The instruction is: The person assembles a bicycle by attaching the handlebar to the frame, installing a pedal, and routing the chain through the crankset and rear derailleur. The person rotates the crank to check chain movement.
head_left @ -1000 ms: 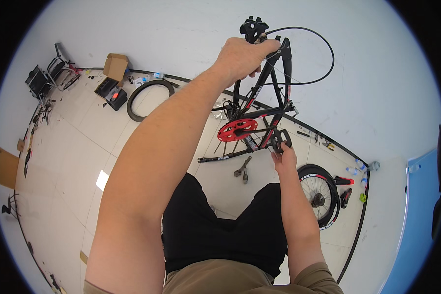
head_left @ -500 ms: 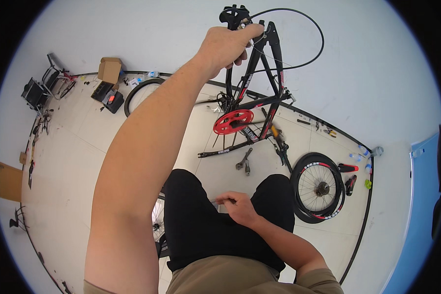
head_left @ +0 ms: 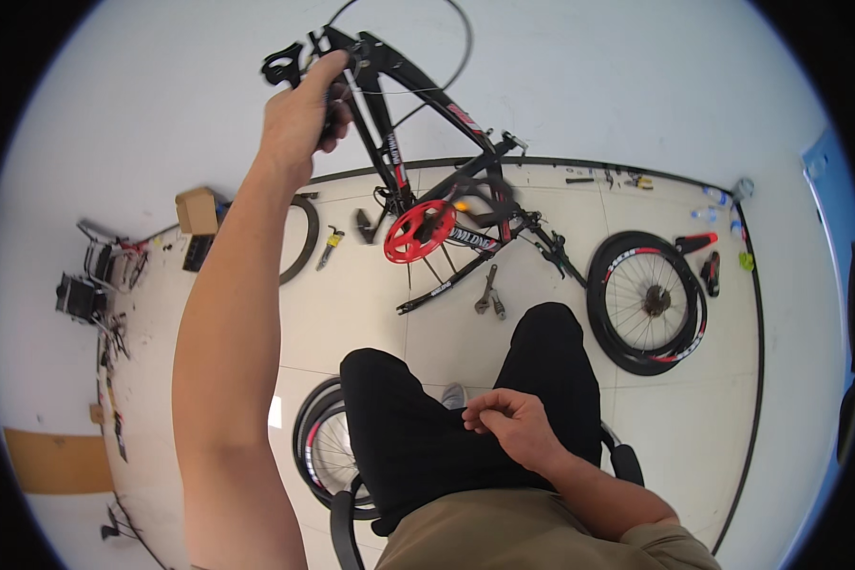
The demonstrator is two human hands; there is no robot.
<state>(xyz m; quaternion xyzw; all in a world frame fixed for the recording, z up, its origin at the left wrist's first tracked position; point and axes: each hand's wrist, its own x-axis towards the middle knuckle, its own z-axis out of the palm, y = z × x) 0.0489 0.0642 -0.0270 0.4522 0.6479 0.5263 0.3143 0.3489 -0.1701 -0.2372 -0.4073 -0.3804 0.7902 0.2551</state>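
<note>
A black bicycle frame (head_left: 404, 71) with red and white markings stands tilted in front of me, its upper part against the white wall. My left hand (head_left: 299, 119), at the end of my outstretched arm, is wrapped round the frame's upper left part. A thin black cable (head_left: 467, 38) loops away from there. Low on the frame sits a red chainring (head_left: 418, 233), and a blurred crank and pedal lie beside it. My right hand (head_left: 515, 426) rests over my lap with thumb and fingers pinched together. Whatever it holds, if anything, is too small to make out.
Adjustable wrenches (head_left: 489, 296) lie on the floor between my knees and the frame. A wheel (head_left: 648, 302) lies at the right, more wheels (head_left: 328, 446) by my left leg. A cardboard box (head_left: 198, 209) stands far left; small tools (head_left: 610, 179) line the far wall.
The frame has swung left and tilted over in my left hand, its cable loop moving along. My view has shifted too. My right hand stays pinched above my lap.
</note>
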